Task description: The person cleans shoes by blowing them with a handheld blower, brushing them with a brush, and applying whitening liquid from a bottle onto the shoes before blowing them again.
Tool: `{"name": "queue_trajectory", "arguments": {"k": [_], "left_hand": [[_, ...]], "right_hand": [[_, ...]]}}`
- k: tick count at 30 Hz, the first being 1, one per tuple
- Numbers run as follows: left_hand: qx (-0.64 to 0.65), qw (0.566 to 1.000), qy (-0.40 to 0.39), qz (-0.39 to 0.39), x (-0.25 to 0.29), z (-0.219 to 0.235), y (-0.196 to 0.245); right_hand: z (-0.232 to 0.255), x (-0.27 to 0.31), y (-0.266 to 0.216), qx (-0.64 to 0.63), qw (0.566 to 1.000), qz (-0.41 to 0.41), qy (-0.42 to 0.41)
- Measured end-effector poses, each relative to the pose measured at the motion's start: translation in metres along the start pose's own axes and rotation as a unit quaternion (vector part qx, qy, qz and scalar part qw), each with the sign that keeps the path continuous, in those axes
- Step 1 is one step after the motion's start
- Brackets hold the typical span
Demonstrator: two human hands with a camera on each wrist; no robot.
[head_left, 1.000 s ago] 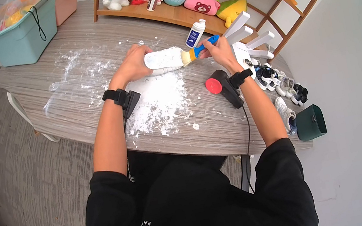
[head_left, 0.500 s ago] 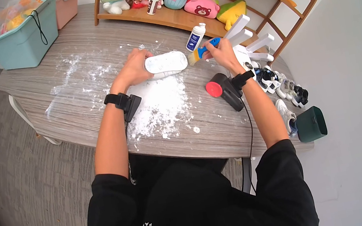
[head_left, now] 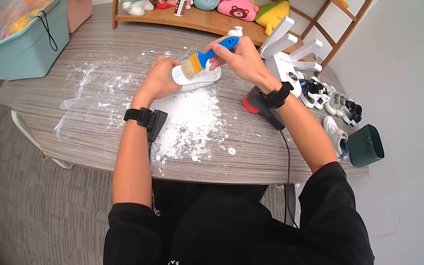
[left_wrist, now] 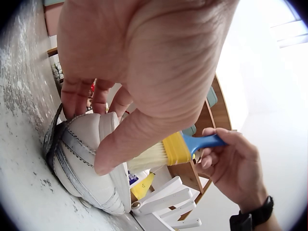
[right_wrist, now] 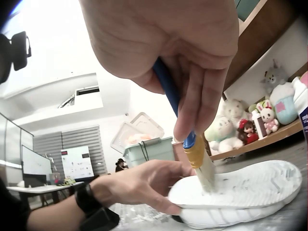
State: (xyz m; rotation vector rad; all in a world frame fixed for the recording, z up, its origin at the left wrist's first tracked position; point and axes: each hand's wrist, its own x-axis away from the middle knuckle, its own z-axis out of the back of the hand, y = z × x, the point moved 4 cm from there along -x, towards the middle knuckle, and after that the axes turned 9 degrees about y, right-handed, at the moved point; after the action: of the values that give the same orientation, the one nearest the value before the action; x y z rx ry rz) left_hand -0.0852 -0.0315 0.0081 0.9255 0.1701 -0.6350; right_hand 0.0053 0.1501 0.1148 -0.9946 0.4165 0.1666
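Note:
A white shoe (head_left: 202,81) lies sole up on the wooden-look table, with white powder (head_left: 186,128) scattered around it. My left hand (head_left: 158,79) grips one end of it, thumb on one side and fingers on the other, as the left wrist view shows. In my right hand (head_left: 245,64) is a flat brush (head_left: 202,61) with a blue handle, a yellow band and pale bristles. The bristles meet the sole (right_wrist: 245,185) near the left hand in the right wrist view. Dark straps show on the shoe's upper (left_wrist: 79,144) in the left wrist view.
Behind the right hand stands a partly hidden white bottle (head_left: 235,32). A white device with upright prongs (head_left: 285,71), several shoes (head_left: 336,136) and a green bin (head_left: 366,145) line the right side. A round red object (head_left: 249,105) lies by the right wrist. Plush toys fill the shelf (head_left: 192,20).
The brush has moved off the shoe's right end, then left across the sole toward my left hand. My left hand keeps its grip, and the shoe stays in nearly the same place.

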Motion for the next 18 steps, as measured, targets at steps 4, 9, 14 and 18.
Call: {"name": "queue_trajectory", "arguments": {"k": [4,9,14,18], "left_hand": [[-0.002,0.999,0.026,-0.018,0.001,0.0,-0.002],[0.011,1.0,0.006,-0.01,0.0,0.001,0.0],[0.013,1.0,0.005,-0.003,0.0,-0.001,-0.002],[0.001,1.0,0.017,-0.015,-0.001,-0.003,-0.005]], "right_hand": [[-0.013,0.0,-0.003,-0.082,0.996,-0.022,-0.03],[0.006,-0.01,0.033,-0.098,0.994,-0.049,-0.016],[0.048,-0.011,0.078,-0.054,0.993,-0.101,0.023],[0.076,-0.004,0.084,0.007,0.995,-0.068,0.075]]}}
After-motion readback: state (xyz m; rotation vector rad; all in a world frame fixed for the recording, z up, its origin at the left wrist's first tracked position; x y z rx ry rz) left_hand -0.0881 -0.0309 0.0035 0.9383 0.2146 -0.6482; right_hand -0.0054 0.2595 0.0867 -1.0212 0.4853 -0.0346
